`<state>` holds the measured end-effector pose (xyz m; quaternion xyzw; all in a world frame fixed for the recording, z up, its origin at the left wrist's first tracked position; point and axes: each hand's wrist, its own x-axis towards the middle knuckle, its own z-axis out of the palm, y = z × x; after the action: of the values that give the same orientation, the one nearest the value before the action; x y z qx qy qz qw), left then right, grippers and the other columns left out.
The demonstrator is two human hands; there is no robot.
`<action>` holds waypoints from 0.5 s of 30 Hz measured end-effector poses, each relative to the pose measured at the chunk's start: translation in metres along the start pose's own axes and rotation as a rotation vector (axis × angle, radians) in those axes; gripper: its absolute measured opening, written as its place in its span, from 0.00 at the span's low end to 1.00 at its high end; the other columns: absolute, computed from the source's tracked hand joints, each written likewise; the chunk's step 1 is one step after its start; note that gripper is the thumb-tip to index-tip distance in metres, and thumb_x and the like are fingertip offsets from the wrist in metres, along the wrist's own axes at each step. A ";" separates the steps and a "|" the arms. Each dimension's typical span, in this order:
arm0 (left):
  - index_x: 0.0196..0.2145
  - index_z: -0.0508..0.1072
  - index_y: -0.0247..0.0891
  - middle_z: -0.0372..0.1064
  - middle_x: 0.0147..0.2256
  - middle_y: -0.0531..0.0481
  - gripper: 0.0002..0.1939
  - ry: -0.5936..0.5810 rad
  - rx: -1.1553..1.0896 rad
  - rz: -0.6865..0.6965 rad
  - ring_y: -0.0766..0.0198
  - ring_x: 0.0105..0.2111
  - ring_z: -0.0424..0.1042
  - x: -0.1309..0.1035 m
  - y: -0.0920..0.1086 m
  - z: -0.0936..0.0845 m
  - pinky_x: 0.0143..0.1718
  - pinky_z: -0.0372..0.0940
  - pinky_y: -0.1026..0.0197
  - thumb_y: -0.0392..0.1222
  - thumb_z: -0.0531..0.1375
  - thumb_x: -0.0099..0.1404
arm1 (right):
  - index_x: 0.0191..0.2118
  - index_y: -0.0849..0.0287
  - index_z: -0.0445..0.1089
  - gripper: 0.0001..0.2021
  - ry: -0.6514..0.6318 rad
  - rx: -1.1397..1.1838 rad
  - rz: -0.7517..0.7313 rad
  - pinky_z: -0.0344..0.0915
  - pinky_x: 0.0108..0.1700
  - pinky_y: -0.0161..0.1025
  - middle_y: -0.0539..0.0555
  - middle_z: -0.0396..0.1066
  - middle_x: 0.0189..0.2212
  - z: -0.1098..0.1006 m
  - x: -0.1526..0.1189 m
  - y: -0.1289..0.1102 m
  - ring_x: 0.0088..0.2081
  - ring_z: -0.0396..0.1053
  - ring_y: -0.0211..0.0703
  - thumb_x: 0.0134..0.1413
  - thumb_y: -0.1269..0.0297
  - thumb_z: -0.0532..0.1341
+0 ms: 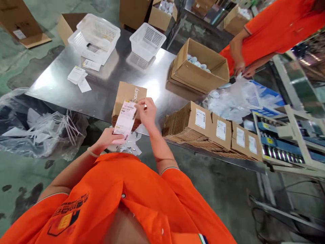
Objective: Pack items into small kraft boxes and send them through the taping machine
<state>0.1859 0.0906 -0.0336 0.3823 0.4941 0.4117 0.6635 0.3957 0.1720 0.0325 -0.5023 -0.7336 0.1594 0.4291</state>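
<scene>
My left hand grips the lower end of a long, pinkish-white shipping label, with the thumb lying on top. At the label's upper right corner is my right hand, its thumb and index finger pinched at the edge. The label lies partly over a flat brown cardboard carton with white "beauty" lettering. That carton tops a stack at the table's near edge. Below the left hand hang crumpled white paper strips.
Labelled flat cartons line the table's front right. White baskets, loose slips and an open box stand on the metal table. A clear waste bag hangs left. A co-worker handles plastic film.
</scene>
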 end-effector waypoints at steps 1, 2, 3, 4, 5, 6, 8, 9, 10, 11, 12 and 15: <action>0.39 0.89 0.34 0.87 0.44 0.38 0.38 -0.022 -0.019 -0.024 0.40 0.45 0.85 0.002 0.001 0.005 0.51 0.78 0.44 0.59 0.85 0.34 | 0.39 0.54 0.77 0.06 0.022 -0.016 0.008 0.74 0.55 0.47 0.56 0.76 0.47 -0.005 0.028 0.010 0.52 0.73 0.50 0.69 0.63 0.63; 0.40 0.89 0.34 0.87 0.45 0.38 0.37 -0.026 -0.039 -0.035 0.39 0.47 0.85 0.004 0.002 0.011 0.52 0.78 0.43 0.59 0.85 0.35 | 0.39 0.55 0.76 0.06 0.026 -0.031 0.018 0.74 0.56 0.47 0.54 0.75 0.44 -0.007 0.056 0.021 0.50 0.72 0.49 0.69 0.63 0.63; 0.41 0.89 0.35 0.87 0.47 0.37 0.37 -0.018 -0.062 -0.039 0.38 0.49 0.85 0.008 0.003 0.017 0.53 0.78 0.43 0.59 0.85 0.36 | 0.38 0.55 0.76 0.06 0.019 -0.050 0.042 0.73 0.56 0.48 0.53 0.74 0.43 -0.007 0.083 0.032 0.48 0.71 0.48 0.69 0.63 0.63; 0.42 0.89 0.35 0.86 0.48 0.36 0.37 -0.006 -0.082 -0.039 0.38 0.50 0.84 0.012 0.003 0.023 0.55 0.78 0.42 0.59 0.85 0.37 | 0.38 0.56 0.76 0.06 0.000 -0.078 0.076 0.73 0.56 0.48 0.53 0.73 0.42 -0.005 0.106 0.043 0.47 0.71 0.48 0.68 0.64 0.63; 0.42 0.89 0.35 0.86 0.49 0.35 0.37 0.003 -0.099 -0.036 0.38 0.51 0.84 0.017 0.002 0.028 0.56 0.77 0.42 0.59 0.85 0.38 | 0.38 0.57 0.76 0.06 -0.028 -0.110 0.111 0.73 0.57 0.49 0.54 0.73 0.42 0.000 0.125 0.052 0.46 0.71 0.48 0.67 0.65 0.63; 0.43 0.88 0.34 0.86 0.50 0.35 0.37 0.011 -0.109 -0.033 0.38 0.52 0.84 0.021 -0.001 0.031 0.56 0.77 0.42 0.59 0.84 0.39 | 0.38 0.58 0.77 0.05 -0.065 -0.146 0.144 0.73 0.57 0.50 0.55 0.73 0.43 0.004 0.139 0.060 0.47 0.71 0.48 0.66 0.65 0.63; 0.44 0.88 0.33 0.85 0.51 0.34 0.37 0.014 -0.099 -0.022 0.38 0.52 0.84 0.030 -0.010 0.032 0.56 0.77 0.42 0.60 0.83 0.41 | 0.41 0.60 0.78 0.06 -0.141 -0.224 0.193 0.72 0.59 0.52 0.58 0.74 0.47 0.013 0.152 0.070 0.50 0.72 0.51 0.65 0.66 0.64; 0.43 0.87 0.33 0.86 0.49 0.34 0.36 0.016 -0.066 -0.013 0.38 0.51 0.83 0.033 -0.017 0.028 0.55 0.77 0.43 0.61 0.82 0.42 | 0.46 0.60 0.79 0.08 -0.164 -0.261 0.203 0.72 0.60 0.54 0.60 0.74 0.50 0.016 0.152 0.072 0.53 0.72 0.53 0.65 0.65 0.64; 0.42 0.87 0.33 0.86 0.46 0.36 0.35 0.014 -0.003 -0.011 0.39 0.49 0.83 0.034 -0.025 0.023 0.52 0.77 0.44 0.60 0.81 0.42 | 0.52 0.61 0.79 0.13 -0.168 -0.300 0.202 0.71 0.62 0.57 0.63 0.74 0.55 0.018 0.149 0.071 0.57 0.71 0.57 0.66 0.64 0.64; 0.42 0.87 0.33 0.86 0.41 0.38 0.34 0.004 0.084 -0.014 0.41 0.46 0.83 0.033 -0.032 0.016 0.50 0.76 0.46 0.60 0.80 0.43 | 0.60 0.60 0.76 0.19 -0.148 -0.339 0.190 0.70 0.65 0.60 0.66 0.71 0.61 0.020 0.144 0.069 0.62 0.69 0.60 0.67 0.63 0.65; 0.42 0.87 0.33 0.85 0.37 0.41 0.32 -0.007 0.181 -0.020 0.43 0.43 0.83 0.031 -0.039 0.007 0.47 0.76 0.48 0.59 0.79 0.45 | 0.68 0.59 0.71 0.26 -0.111 -0.379 0.167 0.67 0.68 0.63 0.68 0.67 0.68 0.022 0.137 0.065 0.68 0.65 0.64 0.68 0.61 0.65; 0.45 0.87 0.34 0.83 0.33 0.45 0.29 -0.012 0.404 0.025 0.51 0.36 0.80 0.016 -0.048 -0.018 0.41 0.73 0.55 0.59 0.71 0.54 | 0.81 0.58 0.54 0.38 -0.093 -0.449 0.034 0.55 0.76 0.69 0.70 0.50 0.80 0.035 0.117 0.048 0.81 0.47 0.68 0.73 0.55 0.62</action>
<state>0.1793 0.0896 -0.0869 0.5161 0.5580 0.3103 0.5710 0.3818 0.3024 0.0354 -0.5897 -0.7610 0.0226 0.2694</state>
